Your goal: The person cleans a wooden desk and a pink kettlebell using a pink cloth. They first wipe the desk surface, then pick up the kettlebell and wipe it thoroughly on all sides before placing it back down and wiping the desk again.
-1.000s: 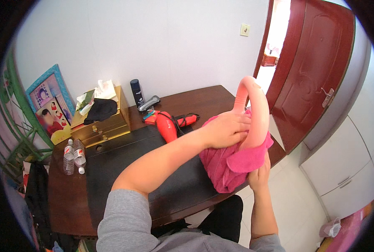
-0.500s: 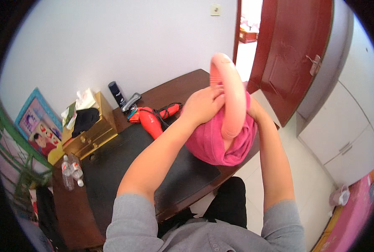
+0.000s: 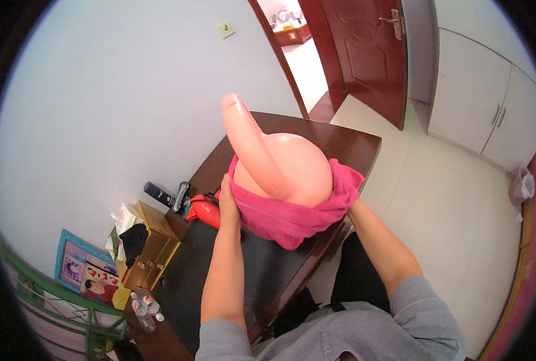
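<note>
A glossy pale-pink dome (image 3: 301, 159) with a thick arched loop (image 3: 247, 141) on top is in front of me above the table; I cannot make out its exact kind. A dark-pink towel (image 3: 286, 222) wraps its lower part, leaving the top bare. My left hand (image 3: 228, 204) is closed on the towel at the dome's left side, fingers partly hidden. At the right, my right hand (image 3: 353, 207) reaches in behind the bunched towel, and its fingers cannot be seen.
On the dark table (image 3: 334, 144) lie a red hair dryer (image 3: 206, 212), a black can (image 3: 158, 194) and a grey-black device (image 3: 182, 196). A gold drawer box (image 3: 154, 259), a blue-framed picture (image 3: 69, 256) and plastic bottles (image 3: 143, 310) are at left. Beyond are a red door (image 3: 364, 54) and white cabinets (image 3: 469, 90).
The towel has come down off the top of the dome, baring it. My left hand has moved from the top to the left side. The view has turned toward the right.
</note>
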Motion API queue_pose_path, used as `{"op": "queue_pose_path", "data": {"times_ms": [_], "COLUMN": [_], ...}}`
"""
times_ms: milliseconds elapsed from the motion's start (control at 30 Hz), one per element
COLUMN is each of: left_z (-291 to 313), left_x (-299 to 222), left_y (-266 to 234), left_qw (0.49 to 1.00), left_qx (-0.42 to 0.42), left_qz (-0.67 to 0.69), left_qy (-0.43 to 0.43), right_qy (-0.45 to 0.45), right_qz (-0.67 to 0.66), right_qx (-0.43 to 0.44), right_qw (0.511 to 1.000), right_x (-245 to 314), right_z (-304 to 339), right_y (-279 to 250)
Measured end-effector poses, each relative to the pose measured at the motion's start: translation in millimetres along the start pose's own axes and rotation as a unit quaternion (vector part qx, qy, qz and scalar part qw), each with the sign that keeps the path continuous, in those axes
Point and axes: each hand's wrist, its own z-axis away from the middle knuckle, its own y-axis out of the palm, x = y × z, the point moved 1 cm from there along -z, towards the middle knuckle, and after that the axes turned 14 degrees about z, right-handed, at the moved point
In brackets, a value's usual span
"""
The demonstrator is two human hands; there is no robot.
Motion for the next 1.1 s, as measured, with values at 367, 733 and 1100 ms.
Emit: {"op": "queue_pose_path", "data": {"times_ms": [367,733,1100], "left_z": [38,5,7], "left_x": [37,-45,-35], "left_y": [-26,54,66], "left_qw": [0.995,0.823,0.803], "left_qx": [0.036,0.28,0.245], "left_qz": [0.087,-0.367,-0.401], "left_qy": [0.044,0.33,0.367], "right_qy": [-0.411,-0.435,0.059], "right_qz": [0.273,0.385,-0.404], "right_qx": [-0.127,0.056,0.121], "right_qw": [0.861,0.812,0.905], "right_x": [122,202,99], "right_z": [87,-5,-9], "right_y": [13,-32,-47]}}
